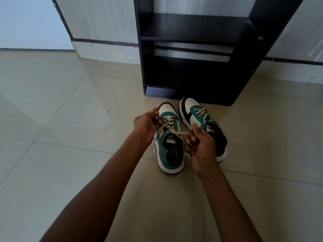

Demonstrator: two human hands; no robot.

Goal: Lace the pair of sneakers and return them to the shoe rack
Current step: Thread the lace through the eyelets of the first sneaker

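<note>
Two green, white and black sneakers stand side by side on the tiled floor in front of the rack. Over the left sneaker [170, 149], my left hand [146, 125] pinches one end of its cream lace [172, 131], and my right hand [198, 141] pinches the other end. The lace is pulled taut across the tongue near the top eyelets. Its lower rows are threaded. The right sneaker [197, 113] is laced, and my right hand covers its heel. The black shoe rack [192, 32] stands just behind, its shelves bare.
Beige floor tiles [70, 154] spread all around the shoes. A white wall with a dark skirting band [104, 41] runs behind the rack. A small scrap of debris [107, 111] lies on the floor to the left.
</note>
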